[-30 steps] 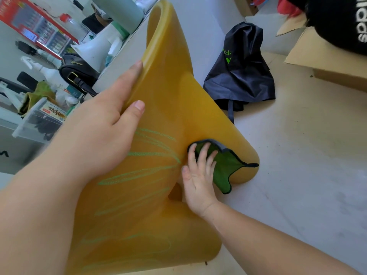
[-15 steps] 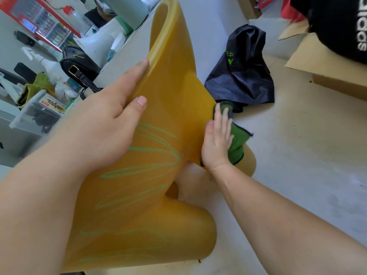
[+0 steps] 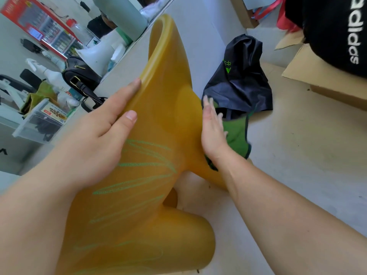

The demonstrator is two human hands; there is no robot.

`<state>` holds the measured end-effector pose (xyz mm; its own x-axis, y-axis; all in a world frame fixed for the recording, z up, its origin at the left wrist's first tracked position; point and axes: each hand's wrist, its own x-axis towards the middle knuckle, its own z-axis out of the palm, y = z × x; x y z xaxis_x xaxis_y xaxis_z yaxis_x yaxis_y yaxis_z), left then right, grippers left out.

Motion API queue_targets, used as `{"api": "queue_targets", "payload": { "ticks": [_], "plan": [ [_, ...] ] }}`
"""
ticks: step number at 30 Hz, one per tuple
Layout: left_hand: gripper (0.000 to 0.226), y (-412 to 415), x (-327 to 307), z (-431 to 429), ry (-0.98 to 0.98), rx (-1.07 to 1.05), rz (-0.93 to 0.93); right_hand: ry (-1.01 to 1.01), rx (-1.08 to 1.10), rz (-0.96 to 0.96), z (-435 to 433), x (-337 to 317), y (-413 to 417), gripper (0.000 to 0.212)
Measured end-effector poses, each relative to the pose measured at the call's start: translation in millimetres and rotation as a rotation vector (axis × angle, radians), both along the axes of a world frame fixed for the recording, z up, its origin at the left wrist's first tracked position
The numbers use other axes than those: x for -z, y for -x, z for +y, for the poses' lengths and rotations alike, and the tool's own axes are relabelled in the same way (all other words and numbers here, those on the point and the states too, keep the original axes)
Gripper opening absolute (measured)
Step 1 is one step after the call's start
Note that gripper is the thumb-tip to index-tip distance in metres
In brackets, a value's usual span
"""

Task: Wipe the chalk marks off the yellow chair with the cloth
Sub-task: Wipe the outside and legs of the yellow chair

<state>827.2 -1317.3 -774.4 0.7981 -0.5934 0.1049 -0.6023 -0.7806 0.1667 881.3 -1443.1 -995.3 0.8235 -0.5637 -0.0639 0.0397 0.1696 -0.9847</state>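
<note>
Currently left hand [image 3: 95,135] grips the rim of the yellow chair [image 3: 158,120], tipped on the floor [image 3: 297,155]. Right hand [image 3: 213,130] lies flat, fingers extended, pressing the green cloth [image 3: 237,133] against the chair's far edge. Green chalk marks [image 3: 143,165] cover the near face.

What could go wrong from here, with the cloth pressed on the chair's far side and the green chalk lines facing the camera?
1. The right hand works the cloth on the far edge, so the chalk marks on the near face may get missed.
2. The left hand alone steadies the tilted yellow chair; hard wiping could slip it loose.
</note>
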Motion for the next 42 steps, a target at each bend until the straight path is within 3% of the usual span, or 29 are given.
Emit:
{"api": "queue_targets", "payload": {
  "ticks": [3, 6, 9, 13, 19, 22, 31, 35, 39, 42],
  "plan": [
    [0.048, -3.3, -0.7, 1.5, 0.054, 0.008, 0.043, 0.056, -0.016, 0.035, 35.3, -11.4, 18.2, 0.084],
    [0.047, -3.3, -0.9, 0.7, 0.081, 0.028, 0.041, 0.159, -0.144, -0.198, 91.4, -46.8, 53.9, 0.085],
    [0.048, 1.0, -1.4, -0.3, 0.086, 0.02, 0.047, 0.121, -0.171, -0.348, 88.7, -61.2, 56.9, 0.085],
    [0.047, 4.7, -1.7, -1.8, 0.095, 0.017, 0.045, 0.231, -0.058, -0.296, 21.3, -54.7, 12.7, 0.083],
    [0.052, 1.8, -4.5, -2.9, 0.039, 0.02, 0.055, 0.106, -0.093, -0.134, -29.6, -39.2, -24.3, 0.079],
    [0.052, 1.2, -6.8, -1.3, 0.031, 0.015, 0.061, 0.085, -0.064, -0.056, -22.3, -16.8, -17.5, 0.083],
    [0.039, 2.0, -2.4, 13.0, 0.179, 0.03, 0.009, 0.048, 0.132, -0.172, 51.6, -34.9, 21.3, 0.088],
    [0.039, 6.0, -5.6, 28.1, 0.075, 0.116, -0.13, 0.019, 0.139, -0.274, 91.8, -42.1, 31.6, 0.079],
    [0.052, 17.5, -15.4, 81.8, -0.202, 0.186, -0.125, -0.031, 0.16, -0.278, 94.4, -38.4, 31.6, 0.069],
    [0.055, 20.0, -22.3, 121.8, -0.222, 0.235, -0.1, -0.179, 0.094, -0.303, 95.7, -48.4, 39.8, 0.068]
  ]
}}
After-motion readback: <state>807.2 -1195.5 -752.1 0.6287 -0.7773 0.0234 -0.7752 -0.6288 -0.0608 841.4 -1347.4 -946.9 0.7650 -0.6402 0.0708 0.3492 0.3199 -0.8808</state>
